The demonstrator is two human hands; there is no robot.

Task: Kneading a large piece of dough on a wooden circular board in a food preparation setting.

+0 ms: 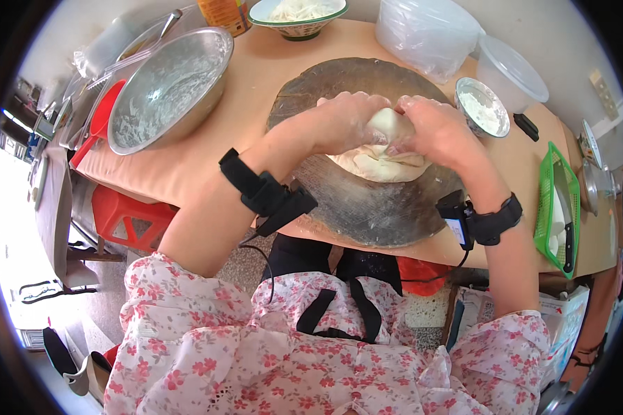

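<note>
Both my hands are on a lump of pale dough that lies on a round, worn wooden board. My left hand curls over the dough's far left side, flour on its fingers. Opposite it, my right hand grips the far right side. Between the two hands a smooth bulge of dough is pulled up, while the near part spreads flat on the board. Most of my fingertips are hidden behind or in the dough. A small metal bowl of flour stands close to my right hand.
A large floury metal basin leans at the left beside a red scoop. At the back are a bowl of white shreds and clear plastic tubs. A green basket with a black-handled knife sits right.
</note>
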